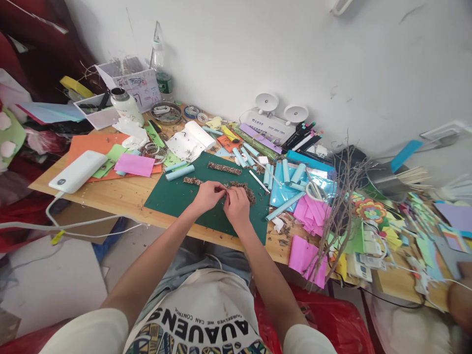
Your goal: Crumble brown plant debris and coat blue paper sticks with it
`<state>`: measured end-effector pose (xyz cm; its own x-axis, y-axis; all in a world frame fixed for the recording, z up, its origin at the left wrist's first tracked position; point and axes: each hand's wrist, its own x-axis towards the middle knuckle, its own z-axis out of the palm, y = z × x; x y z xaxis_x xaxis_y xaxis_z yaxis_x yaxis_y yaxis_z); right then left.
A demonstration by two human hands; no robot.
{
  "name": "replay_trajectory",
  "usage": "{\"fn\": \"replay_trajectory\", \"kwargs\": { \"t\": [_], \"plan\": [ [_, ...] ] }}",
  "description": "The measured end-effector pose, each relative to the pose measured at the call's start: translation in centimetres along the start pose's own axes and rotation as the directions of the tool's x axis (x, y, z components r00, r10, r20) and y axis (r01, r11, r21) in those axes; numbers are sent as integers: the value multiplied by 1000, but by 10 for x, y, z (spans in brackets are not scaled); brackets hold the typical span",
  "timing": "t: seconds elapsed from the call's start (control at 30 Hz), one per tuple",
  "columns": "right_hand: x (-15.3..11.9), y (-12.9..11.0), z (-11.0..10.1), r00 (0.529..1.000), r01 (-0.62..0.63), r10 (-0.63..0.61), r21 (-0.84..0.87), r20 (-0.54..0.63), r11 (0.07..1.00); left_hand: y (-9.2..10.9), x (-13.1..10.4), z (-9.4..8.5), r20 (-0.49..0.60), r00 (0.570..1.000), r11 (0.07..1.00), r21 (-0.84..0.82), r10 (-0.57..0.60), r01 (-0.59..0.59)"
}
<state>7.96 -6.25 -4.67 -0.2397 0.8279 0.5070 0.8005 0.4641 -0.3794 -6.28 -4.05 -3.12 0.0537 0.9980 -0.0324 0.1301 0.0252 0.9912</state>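
My left hand (208,196) and my right hand (236,205) meet over a dark green mat (169,200), fingertips pinched together. Whatever sits between the fingers is too small or hidden to make out. Right beside my right hand is a loose pile of brown, crumbly plant bits (251,194). A roll coated in the same brown bits (224,168) lies toward the back of the mat. Just left of my left hand, a shorter brown-coated piece (192,181) rests on the mat. Near the pile lies a thin white stick (259,182).
Light blue paper rolls (180,173) lie left and right of the mat. Scissors (316,191), pink paper (308,260) and dry twigs (342,216) crowd the right. A white power bank (78,172) with a cable sits left. A bottle (127,105) and white device (268,125) stand behind.
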Motion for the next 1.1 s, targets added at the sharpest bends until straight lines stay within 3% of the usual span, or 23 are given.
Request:
{"fn": "replay_trajectory", "kwargs": {
  "t": [0.1,0.2,0.3,0.4,0.5,0.6,0.7,0.77,0.93,1.0,1.1],
  "plan": [
    [3,7,-3,996,-84,84,-17,-18,996,1,0,0,-77,997,999,-12,-30,29],
    [8,15,-8,990,-133,135,-33,38,990,-1,0,0,-111,988,982,-168,-109,89],
    [12,18,-13,980,-164,168,-38,105,986,-4,-2,1,-72,978,908,-389,-198,156],
    [14,12,-20,978,-188,186,10,97,982,-6,-3,2,-32,970,863,-466,-240,197],
    [17,3,-25,967,-253,242,184,81,950,-4,-4,4,-29,971,853,-485,-238,194],
    [20,-5,-26,930,-366,347,406,123,837,0,-5,6,-43,977,855,-493,-210,162],
    [21,-8,-23,891,-443,429,491,148,751,-2,-7,7,-56,985,891,-437,-164,123],
    [19,-9,-20,890,-445,431,482,147,755,-6,-7,7,-59,990,926,-365,-132,101],
    [14,-14,-12,938,-332,346,317,14,888,-14,-9,17,-157,983,950,-309,-100,48],
    [13,-16,-6,914,-370,405,369,-22,853,-13,-10,24,-225,966,922,-387,-126,30],
    [13,-15,4,814,-494,579,576,43,651,-11,-10,31,-253,939,816,-577,-232,46]
  ]
}}
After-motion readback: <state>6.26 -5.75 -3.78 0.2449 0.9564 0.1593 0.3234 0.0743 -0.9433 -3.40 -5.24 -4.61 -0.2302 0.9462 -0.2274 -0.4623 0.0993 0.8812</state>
